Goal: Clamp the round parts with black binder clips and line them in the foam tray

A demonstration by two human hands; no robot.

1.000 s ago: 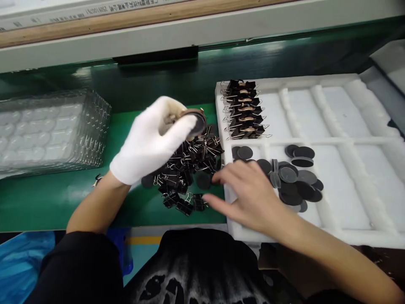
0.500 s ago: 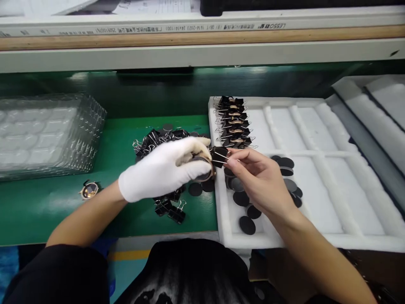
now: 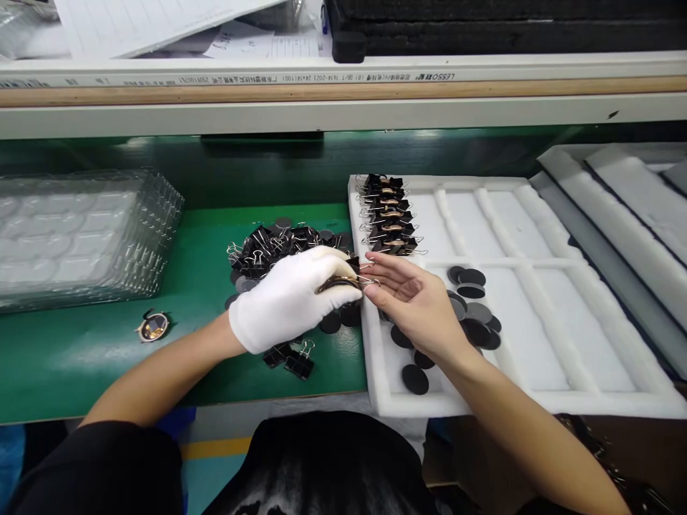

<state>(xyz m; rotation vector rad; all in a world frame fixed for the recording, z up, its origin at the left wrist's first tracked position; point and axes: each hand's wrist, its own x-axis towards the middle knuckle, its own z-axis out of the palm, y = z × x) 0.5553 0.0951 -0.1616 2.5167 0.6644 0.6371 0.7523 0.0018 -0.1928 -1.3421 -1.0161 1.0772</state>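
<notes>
While the gloved left hand [image 3: 298,297] grips a gold-rimmed watch case [image 3: 340,284] by its rim, the bare right hand [image 3: 416,297] pinches the wire handles of a black binder clip [image 3: 355,265] at the case's right end; whether the clip has bitten on it, I cannot tell. Both hands nearly meet above the green work surface [image 3: 230,379], at the left edge of the white foam tray [image 3: 376,383]. The case looks rigid and light, probably slippery and easily scratched, so its rim seems the safest hold; the clip should be stiff and springy, best taken by its handles. A heap of binder clips [image 3: 268,247] crowds the left hand's far side, and clipped cases [image 3: 390,214] line the tray's back left corner; more room shows toward the surface's front edge.
</notes>
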